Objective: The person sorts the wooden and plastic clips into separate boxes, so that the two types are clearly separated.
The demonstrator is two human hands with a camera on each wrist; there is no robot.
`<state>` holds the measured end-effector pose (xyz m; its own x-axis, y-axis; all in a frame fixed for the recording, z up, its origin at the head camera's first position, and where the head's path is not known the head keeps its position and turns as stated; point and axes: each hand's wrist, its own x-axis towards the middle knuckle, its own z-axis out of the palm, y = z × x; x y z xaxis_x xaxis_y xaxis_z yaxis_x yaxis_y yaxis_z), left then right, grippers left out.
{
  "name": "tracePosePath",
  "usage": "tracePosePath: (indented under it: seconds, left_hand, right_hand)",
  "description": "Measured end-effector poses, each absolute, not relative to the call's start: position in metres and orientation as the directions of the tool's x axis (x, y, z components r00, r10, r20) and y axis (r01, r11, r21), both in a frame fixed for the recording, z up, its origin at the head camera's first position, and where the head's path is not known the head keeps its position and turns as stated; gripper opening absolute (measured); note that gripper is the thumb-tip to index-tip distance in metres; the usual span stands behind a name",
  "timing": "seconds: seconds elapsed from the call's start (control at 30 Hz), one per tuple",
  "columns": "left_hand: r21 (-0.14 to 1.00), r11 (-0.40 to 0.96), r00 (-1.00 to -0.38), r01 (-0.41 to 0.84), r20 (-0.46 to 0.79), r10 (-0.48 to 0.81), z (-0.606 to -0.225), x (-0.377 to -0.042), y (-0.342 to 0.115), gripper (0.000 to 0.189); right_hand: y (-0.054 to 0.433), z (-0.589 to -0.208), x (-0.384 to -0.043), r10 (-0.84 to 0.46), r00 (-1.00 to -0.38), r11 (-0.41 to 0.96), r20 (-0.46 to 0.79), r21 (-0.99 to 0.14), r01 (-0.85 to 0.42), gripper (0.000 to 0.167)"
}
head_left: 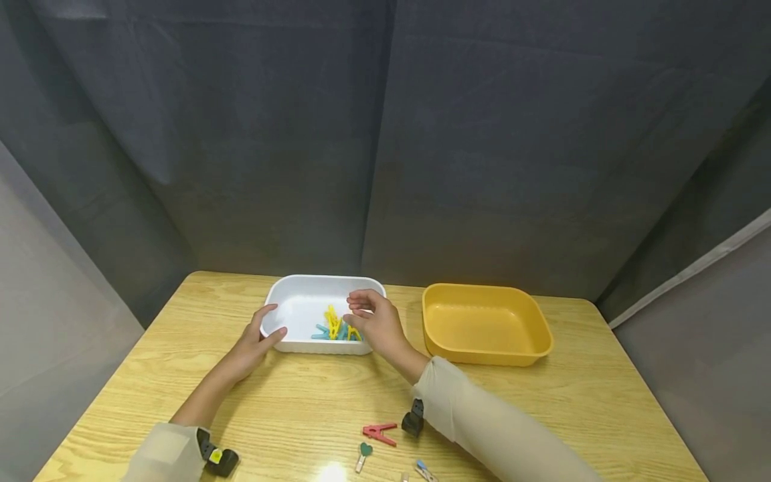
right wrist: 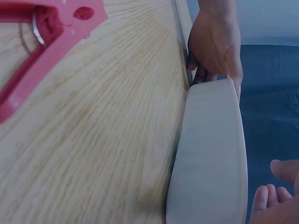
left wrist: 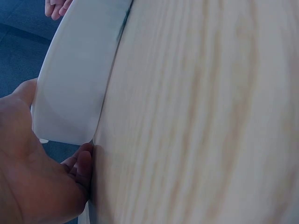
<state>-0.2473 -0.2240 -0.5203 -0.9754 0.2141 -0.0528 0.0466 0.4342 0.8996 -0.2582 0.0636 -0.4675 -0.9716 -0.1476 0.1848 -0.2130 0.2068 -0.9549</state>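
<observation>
A white plastic basin (head_left: 322, 347) stands at the table's far side. Inside it, toward the front right, lie yellow clothespins (head_left: 332, 321) and light blue clothespins (head_left: 319, 332) in a small heap. My left hand (head_left: 251, 348) grips the basin's left end; the left wrist view shows the thumb at the rim and the fingers curled by the bottom edge. Over the basin's right end hovers my right hand (head_left: 381, 325), partly covering the heap. In the right wrist view, its thumb and bent fingers (right wrist: 272, 193) are apart with nothing between them.
To the right is a yellow-orange basin (head_left: 482, 356). Nearer me lie a red clothespin (head_left: 379, 434), a small clip with a green heart (head_left: 364, 455) and a blue-tipped clip (head_left: 425, 470). A dark curtain (head_left: 289, 167) hangs behind the table.
</observation>
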Motion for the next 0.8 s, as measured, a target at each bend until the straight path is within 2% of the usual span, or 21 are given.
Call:
tracePosePath:
  seconds: [0.2,0.8]
  left_hand:
    - [0.897,0.440,-0.976,0.048,-0.051,0.211,-0.521,-0.248,-0.224,0.072]
    - [0.897,0.439,-0.978,0.052,-0.044,0.206,-0.521,-0.248,-0.225,0.072]
  right_hand:
    - [0.067,-0.470,-0.256,-0.141,-0.975,0.224,0.175,-0.953,-0.203,0.036]
    - [0.087,-0.475,-0.229,-0.203,-0.963,0.150,0.175,-0.967,-0.207,0.035]
